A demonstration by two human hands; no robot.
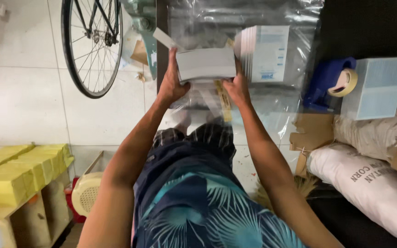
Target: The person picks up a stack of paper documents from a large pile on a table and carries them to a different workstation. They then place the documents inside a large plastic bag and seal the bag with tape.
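Both my hands grip one thick stack of white paper sheets [206, 64], held flat over a clear plastic sheet [272, 105]. My left hand [173, 80] clasps the stack's left end. My right hand [236, 86] holds its right end from below. A second white stack with a blue-printed top [265, 53] stands just right of the held one, partly blurred. A yellow ruler-like strip [224, 101] lies under the plastic between my hands.
A bicycle wheel [92, 46] stands at the upper left. A blue tape dispenser [329, 80] and a pale box [375, 87] sit at the right, above white sacks [368, 179] and cardboard scraps [311, 133]. Yellow paper piles [19, 172] rest on a low shelf at the left.
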